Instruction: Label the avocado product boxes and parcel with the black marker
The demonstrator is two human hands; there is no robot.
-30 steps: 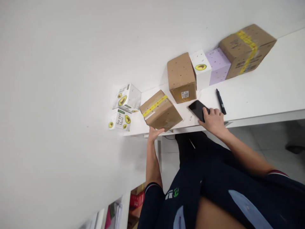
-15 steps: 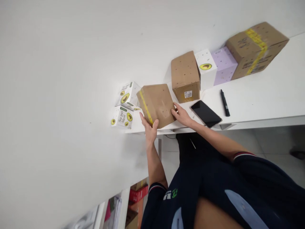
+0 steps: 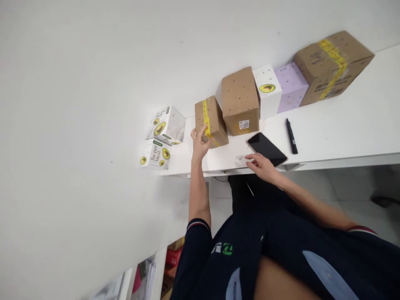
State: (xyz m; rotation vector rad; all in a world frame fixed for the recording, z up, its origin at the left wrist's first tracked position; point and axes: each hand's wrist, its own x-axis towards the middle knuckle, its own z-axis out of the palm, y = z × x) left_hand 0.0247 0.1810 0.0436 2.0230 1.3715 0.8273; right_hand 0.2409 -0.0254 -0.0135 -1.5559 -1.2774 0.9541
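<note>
small brown box [image 3: 214, 115] has come down on the white table [image 3: 337, 133], beside the bigger brown box [image 3: 239, 91]. the left hand [image 3: 199, 148] touches it, fingers spread. the right hand [image 3: 263, 167] has let go, fingers apart near the phone [image 3: 266, 146], so one hand steadies it.

Matt brown cardboard box [image 3: 215, 113]; glossy black phone [image 3: 266, 146]; smooth white table [image 3: 331, 135].

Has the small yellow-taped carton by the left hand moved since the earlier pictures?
Yes. The small carton now stands back from the desk's front edge, beside the larger carton.
</note>
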